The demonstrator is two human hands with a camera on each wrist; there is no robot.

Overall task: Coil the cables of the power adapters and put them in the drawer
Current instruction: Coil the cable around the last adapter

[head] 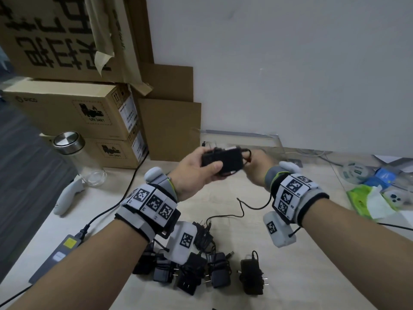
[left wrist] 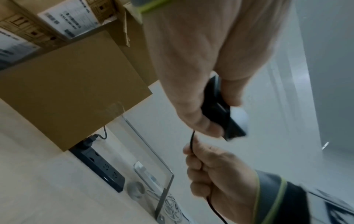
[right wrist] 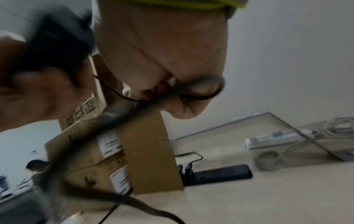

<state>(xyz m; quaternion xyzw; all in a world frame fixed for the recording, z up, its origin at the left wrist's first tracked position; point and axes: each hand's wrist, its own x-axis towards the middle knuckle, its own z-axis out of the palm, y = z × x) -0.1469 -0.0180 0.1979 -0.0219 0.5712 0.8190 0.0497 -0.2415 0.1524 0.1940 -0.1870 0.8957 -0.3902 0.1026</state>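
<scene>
- The left hand [head: 196, 171] holds the power adapter [head: 223, 161] above the surface [head: 301, 265], thumb curled over its near face; its long axis runs left to right between the two hands
- The right hand [head: 260, 167], just beside the adapter's right end, pinches the cable [left wrist: 192, 140] in a narrow grip; the loose tail [head: 252, 205] droops below it to the surface
- My judgement: the next wrap falls to the right hand, the nearer to the slack; no drawer shows in any view
</scene>
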